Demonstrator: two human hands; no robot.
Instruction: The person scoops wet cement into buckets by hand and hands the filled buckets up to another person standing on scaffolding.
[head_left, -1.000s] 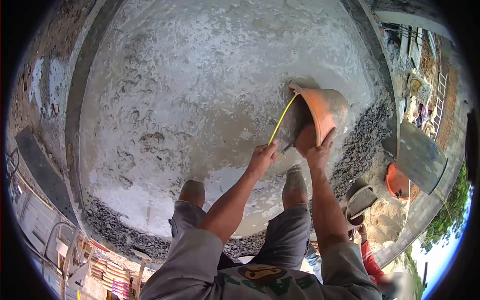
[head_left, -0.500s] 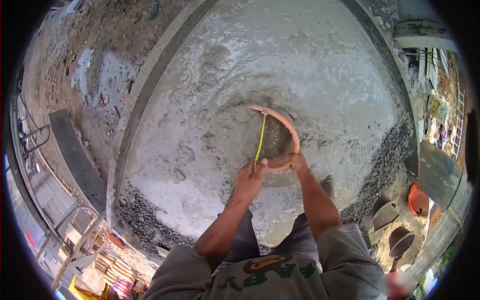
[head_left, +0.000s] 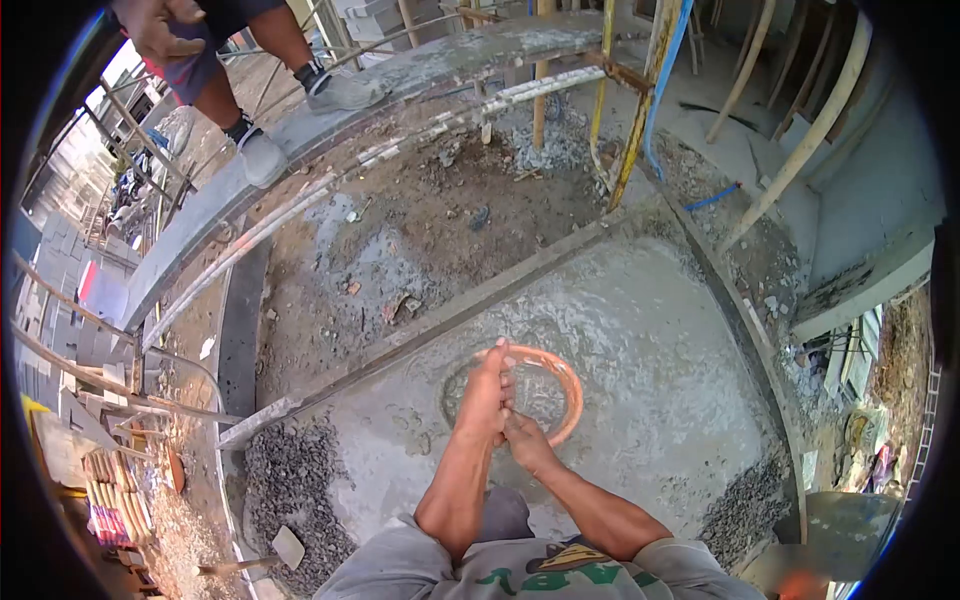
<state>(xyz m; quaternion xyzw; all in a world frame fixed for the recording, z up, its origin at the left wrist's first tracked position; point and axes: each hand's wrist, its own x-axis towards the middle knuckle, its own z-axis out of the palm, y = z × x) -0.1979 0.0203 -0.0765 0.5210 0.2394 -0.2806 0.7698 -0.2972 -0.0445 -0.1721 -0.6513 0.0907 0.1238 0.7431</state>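
Orange bucket (head_left: 574, 389), behind left grip (head_left: 488, 395), beside right grip (head_left: 527, 442); both curled, hold unclear

The bucket rim (head_left: 573, 385) is orange, the concrete (head_left: 650, 350) grey, the shirt lettering (head_left: 545, 582) green.

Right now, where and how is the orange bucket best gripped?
I'd take the orange bucket by the right side of its rim, coming from the person's right. That curve shows bare, and the mouth opens toward the camera, so hooking over it should work. The left hand and right hand crowd the left and near parts. No handle is discernible.
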